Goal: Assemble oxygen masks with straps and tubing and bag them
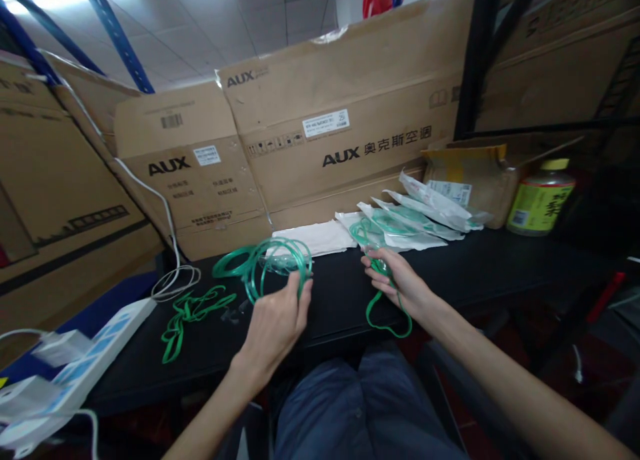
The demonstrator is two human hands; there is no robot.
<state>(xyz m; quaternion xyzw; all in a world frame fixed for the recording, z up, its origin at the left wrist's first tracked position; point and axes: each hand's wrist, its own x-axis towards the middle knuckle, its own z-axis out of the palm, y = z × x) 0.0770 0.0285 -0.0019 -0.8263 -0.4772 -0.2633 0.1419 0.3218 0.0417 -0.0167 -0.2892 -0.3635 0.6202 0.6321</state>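
My left hand [280, 313] is closed on a coil of clear green tubing [256, 273], which it lifts just over the black tabletop. Behind that coil lies more green tubing [227, 265]. A tangle of green elastic bands [187, 313] rests to the left. My right hand [397, 280] has its fingers wrapped round a small clear plastic piece with a green elastic band [390, 327] hanging below in a loop; the piece's exact shape is partly hidden by the fingers. White bags [325, 240] lie flat just beyond both hands.
Several filled white pouches [425, 213] lean in a row at the back right, near a bottle with a yellow cap [543, 197]. Cardboard panels [350, 127] wall the back of the black table [320, 313]. A power strip [95, 360] with plugs and cables lies at the left.
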